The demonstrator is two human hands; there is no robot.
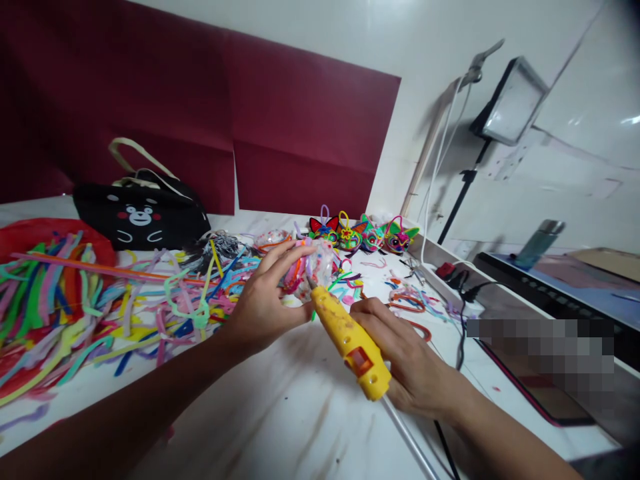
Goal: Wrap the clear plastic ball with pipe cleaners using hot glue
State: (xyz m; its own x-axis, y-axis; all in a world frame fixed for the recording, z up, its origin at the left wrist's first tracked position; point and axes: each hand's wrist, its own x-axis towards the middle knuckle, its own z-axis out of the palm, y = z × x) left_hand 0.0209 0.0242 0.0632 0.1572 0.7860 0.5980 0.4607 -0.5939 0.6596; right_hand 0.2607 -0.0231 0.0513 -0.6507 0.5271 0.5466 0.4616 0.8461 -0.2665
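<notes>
My right hand [400, 353] grips a yellow hot glue gun [345, 333], with a clear glue stick [407, 433] coming out of its rear end. The gun's nozzle points up and left, at a clear ball-like piece [323, 263] with coloured specks and pink and orange fuzzy strips. My left hand [267, 297] is curled round this piece from the left, the thumb below it. Whether the nozzle touches the piece I cannot tell. Just behind it stand several colourful pipe-cleaner cat-face ornaments [373, 233] with loops on top.
Many loose pipe cleaners [165, 300] lie across the left of the white table, some on a red bag [30, 233]. A black bag [140, 217] stands behind them. Cables, a power strip [465, 293], a phone-like device [540, 380] and a lamp [515, 100] are on the right.
</notes>
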